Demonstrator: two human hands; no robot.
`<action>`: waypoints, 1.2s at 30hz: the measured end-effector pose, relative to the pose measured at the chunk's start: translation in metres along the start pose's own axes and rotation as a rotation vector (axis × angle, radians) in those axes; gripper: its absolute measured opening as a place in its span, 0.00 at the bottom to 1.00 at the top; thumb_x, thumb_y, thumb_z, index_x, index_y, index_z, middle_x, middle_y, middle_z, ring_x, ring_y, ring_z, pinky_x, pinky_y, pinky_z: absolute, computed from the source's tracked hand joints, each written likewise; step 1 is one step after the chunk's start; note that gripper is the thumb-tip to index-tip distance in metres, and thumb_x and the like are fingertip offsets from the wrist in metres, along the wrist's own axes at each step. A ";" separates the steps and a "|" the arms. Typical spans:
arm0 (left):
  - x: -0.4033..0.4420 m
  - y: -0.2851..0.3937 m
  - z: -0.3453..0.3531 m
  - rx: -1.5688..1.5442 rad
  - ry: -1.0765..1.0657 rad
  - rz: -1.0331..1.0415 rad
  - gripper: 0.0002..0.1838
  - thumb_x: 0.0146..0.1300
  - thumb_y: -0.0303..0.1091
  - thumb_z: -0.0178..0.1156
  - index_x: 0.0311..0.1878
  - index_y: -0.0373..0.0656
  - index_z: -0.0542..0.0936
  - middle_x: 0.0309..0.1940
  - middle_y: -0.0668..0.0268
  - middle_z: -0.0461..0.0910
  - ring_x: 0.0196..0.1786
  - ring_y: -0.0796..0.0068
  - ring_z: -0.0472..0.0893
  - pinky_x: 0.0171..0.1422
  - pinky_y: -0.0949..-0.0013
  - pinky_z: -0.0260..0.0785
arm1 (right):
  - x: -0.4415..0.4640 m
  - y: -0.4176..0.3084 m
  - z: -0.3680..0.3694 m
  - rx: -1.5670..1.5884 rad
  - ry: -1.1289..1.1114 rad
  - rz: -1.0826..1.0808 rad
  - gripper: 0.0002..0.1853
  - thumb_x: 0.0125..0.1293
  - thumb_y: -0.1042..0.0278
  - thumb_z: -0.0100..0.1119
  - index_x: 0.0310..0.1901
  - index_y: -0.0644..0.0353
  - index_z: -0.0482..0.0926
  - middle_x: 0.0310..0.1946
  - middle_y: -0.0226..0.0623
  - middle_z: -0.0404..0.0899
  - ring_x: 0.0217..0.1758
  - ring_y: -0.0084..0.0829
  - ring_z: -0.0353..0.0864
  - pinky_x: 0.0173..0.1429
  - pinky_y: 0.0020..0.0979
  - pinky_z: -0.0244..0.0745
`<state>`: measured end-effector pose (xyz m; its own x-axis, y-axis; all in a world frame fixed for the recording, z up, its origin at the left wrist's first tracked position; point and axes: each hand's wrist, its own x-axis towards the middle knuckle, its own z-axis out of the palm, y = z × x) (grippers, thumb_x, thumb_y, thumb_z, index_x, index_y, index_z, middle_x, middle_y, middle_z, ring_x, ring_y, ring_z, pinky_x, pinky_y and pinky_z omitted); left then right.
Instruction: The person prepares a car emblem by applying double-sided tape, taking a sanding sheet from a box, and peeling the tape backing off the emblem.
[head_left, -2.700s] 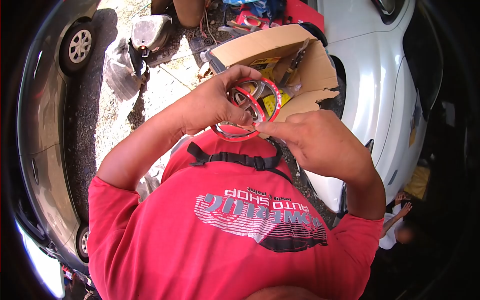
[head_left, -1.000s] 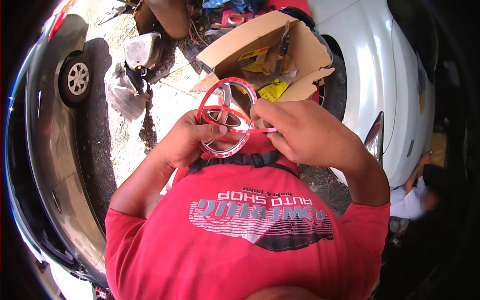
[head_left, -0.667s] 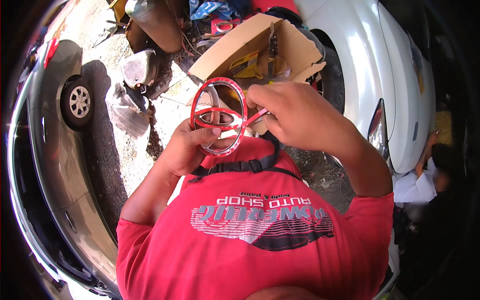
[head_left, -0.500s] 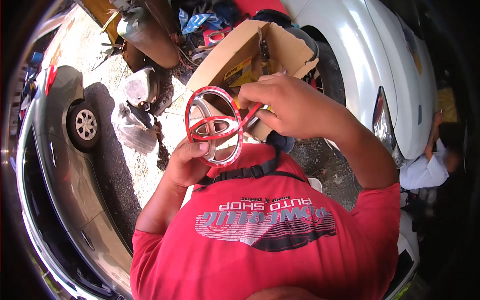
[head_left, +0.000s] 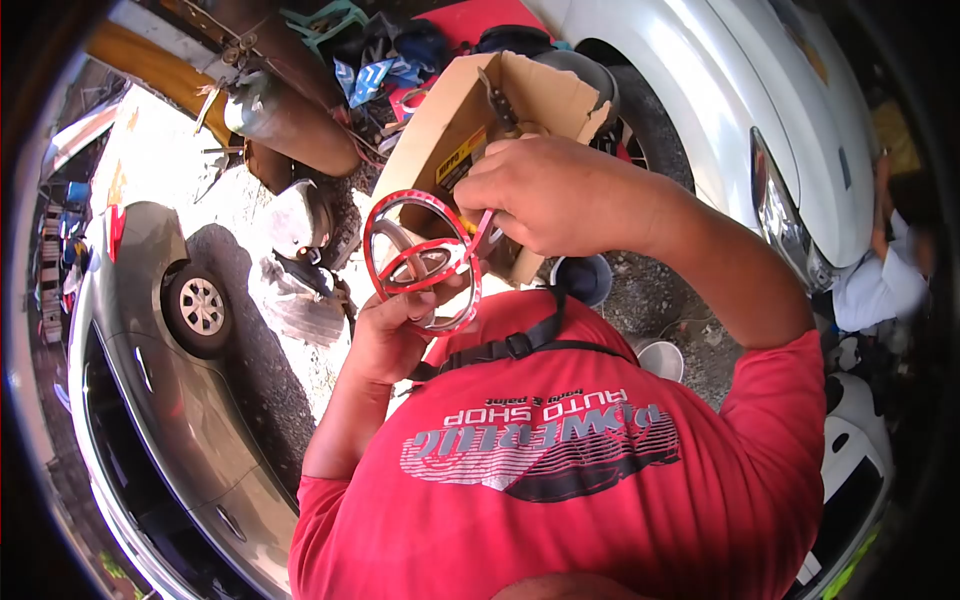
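My left hand [head_left: 392,335] grips the lower rim of an oval car emblem [head_left: 418,247], its thumb lying across the edge. Red adhesive tape lines the emblem's outer ring and inner ovals on the side facing me. At the emblem's right edge, my right hand [head_left: 560,200] pinches a narrow red tape strip [head_left: 484,228], which stands away from the ring. Its fingertips are partly turned from view. Just behind both hands is an open cardboard box [head_left: 425,135] with a dark-handled tool [head_left: 498,103] sticking up in it.
A silver car [head_left: 700,90] stands close on my right, a grey-brown car [head_left: 160,340] on my left. Gas cylinders [head_left: 290,125] lie ahead at left, near a grey metal part [head_left: 300,220]. Buckets [head_left: 582,278] sit right of my waist. Another person [head_left: 880,285] is at far right.
My right hand has shifted slightly left and up, and the tape strip between it and the emblem looks shorter. My head view has turned a little. The left hand still holds the emblem.
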<state>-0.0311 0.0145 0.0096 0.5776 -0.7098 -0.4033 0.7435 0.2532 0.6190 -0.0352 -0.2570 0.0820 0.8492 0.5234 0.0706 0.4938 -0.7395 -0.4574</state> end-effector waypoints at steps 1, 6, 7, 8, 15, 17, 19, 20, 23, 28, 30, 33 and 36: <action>0.001 -0.001 -0.002 0.005 0.012 -0.016 0.33 0.61 0.26 0.59 0.72 0.36 0.71 0.59 0.51 0.82 0.71 0.50 0.77 0.60 0.40 0.83 | -0.001 0.000 -0.001 0.001 0.004 0.003 0.07 0.58 0.75 0.62 0.39 0.59 0.80 0.36 0.41 0.82 0.48 0.46 0.82 0.54 0.48 0.76; 0.006 -0.005 0.002 0.021 0.090 -0.027 0.32 0.59 0.27 0.59 0.69 0.31 0.70 0.56 0.47 0.81 0.65 0.37 0.79 0.42 0.53 0.92 | -0.007 -0.003 0.002 -0.141 0.048 -0.005 0.09 0.57 0.74 0.65 0.41 0.57 0.81 0.38 0.39 0.83 0.50 0.44 0.82 0.55 0.45 0.76; 0.006 -0.005 0.003 0.014 0.101 -0.036 0.32 0.59 0.28 0.59 0.69 0.30 0.69 0.56 0.47 0.81 0.61 0.38 0.83 0.39 0.55 0.92 | -0.008 -0.004 0.002 -0.140 0.051 -0.002 0.09 0.57 0.74 0.65 0.41 0.57 0.81 0.38 0.39 0.83 0.50 0.44 0.82 0.55 0.45 0.76; 0.006 -0.005 0.004 0.018 0.100 -0.040 0.32 0.59 0.28 0.59 0.69 0.30 0.69 0.56 0.47 0.81 0.61 0.38 0.83 0.39 0.55 0.92 | -0.009 -0.006 0.001 -0.150 0.051 0.000 0.10 0.57 0.74 0.65 0.42 0.56 0.81 0.38 0.38 0.84 0.51 0.43 0.82 0.56 0.44 0.75; 0.006 -0.005 0.006 0.014 0.039 -0.047 0.36 0.59 0.29 0.60 0.73 0.31 0.66 0.58 0.43 0.80 0.50 0.42 0.88 0.36 0.55 0.90 | -0.009 -0.006 -0.002 -0.132 -0.071 0.057 0.12 0.59 0.74 0.65 0.46 0.57 0.82 0.41 0.38 0.85 0.53 0.43 0.83 0.58 0.45 0.75; 0.006 -0.006 0.004 0.003 0.017 -0.055 0.35 0.60 0.28 0.58 0.73 0.31 0.66 0.60 0.43 0.79 0.52 0.42 0.88 0.40 0.53 0.89 | -0.010 -0.005 -0.001 -0.110 -0.057 0.060 0.12 0.59 0.74 0.65 0.45 0.57 0.82 0.40 0.38 0.85 0.53 0.43 0.83 0.58 0.46 0.75; 0.007 -0.006 0.003 0.005 0.028 -0.041 0.35 0.60 0.29 0.59 0.73 0.32 0.67 0.60 0.44 0.79 0.53 0.43 0.87 0.39 0.52 0.90 | -0.010 -0.003 0.000 -0.089 -0.044 0.061 0.12 0.59 0.74 0.65 0.45 0.57 0.82 0.40 0.39 0.85 0.52 0.44 0.83 0.57 0.46 0.75; 0.007 -0.006 0.004 0.004 0.029 -0.042 0.35 0.60 0.29 0.59 0.73 0.32 0.67 0.60 0.44 0.79 0.53 0.43 0.87 0.39 0.52 0.90 | -0.010 -0.002 0.000 -0.093 -0.030 0.059 0.12 0.59 0.74 0.65 0.45 0.58 0.82 0.39 0.39 0.85 0.51 0.45 0.83 0.56 0.46 0.76; 0.007 -0.006 0.003 0.000 0.001 -0.044 0.35 0.60 0.29 0.59 0.73 0.32 0.67 0.57 0.46 0.81 0.55 0.44 0.87 0.43 0.50 0.90 | -0.009 0.002 0.001 -0.083 -0.031 0.081 0.10 0.59 0.75 0.64 0.44 0.59 0.81 0.38 0.41 0.84 0.49 0.46 0.84 0.55 0.47 0.77; 0.012 -0.009 -0.001 -0.074 -0.028 -0.066 0.39 0.58 0.29 0.63 0.75 0.37 0.66 0.65 0.44 0.78 0.63 0.36 0.81 0.54 0.41 0.87 | -0.007 0.008 0.002 0.054 -0.026 0.141 0.07 0.61 0.75 0.63 0.42 0.59 0.82 0.36 0.44 0.83 0.47 0.48 0.83 0.54 0.48 0.77; 0.015 -0.010 0.006 -0.114 -0.064 -0.052 0.40 0.58 0.29 0.63 0.76 0.37 0.65 0.66 0.44 0.77 0.68 0.35 0.77 0.57 0.40 0.86 | -0.006 0.013 0.005 0.099 0.040 0.108 0.11 0.60 0.75 0.62 0.45 0.56 0.85 0.38 0.45 0.88 0.49 0.48 0.87 0.53 0.48 0.79; 0.022 -0.013 0.010 -0.178 -0.130 -0.041 0.41 0.58 0.30 0.63 0.77 0.37 0.63 0.69 0.44 0.75 0.75 0.35 0.70 0.65 0.36 0.80 | -0.003 0.018 0.007 0.153 0.028 0.114 0.13 0.60 0.76 0.61 0.47 0.55 0.86 0.39 0.45 0.88 0.51 0.47 0.86 0.55 0.47 0.78; 0.026 -0.015 0.011 -0.204 -0.173 -0.044 0.42 0.59 0.32 0.62 0.78 0.38 0.62 0.71 0.45 0.73 0.79 0.37 0.65 0.72 0.33 0.72 | -0.001 0.024 0.010 0.222 0.049 0.081 0.07 0.61 0.76 0.61 0.40 0.61 0.83 0.36 0.45 0.84 0.48 0.48 0.83 0.55 0.46 0.77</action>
<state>-0.0306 -0.0154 -0.0028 0.4902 -0.8202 -0.2949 0.8292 0.3346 0.4477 -0.0264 -0.2714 0.0615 0.8949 0.4412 0.0662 0.3752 -0.6639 -0.6469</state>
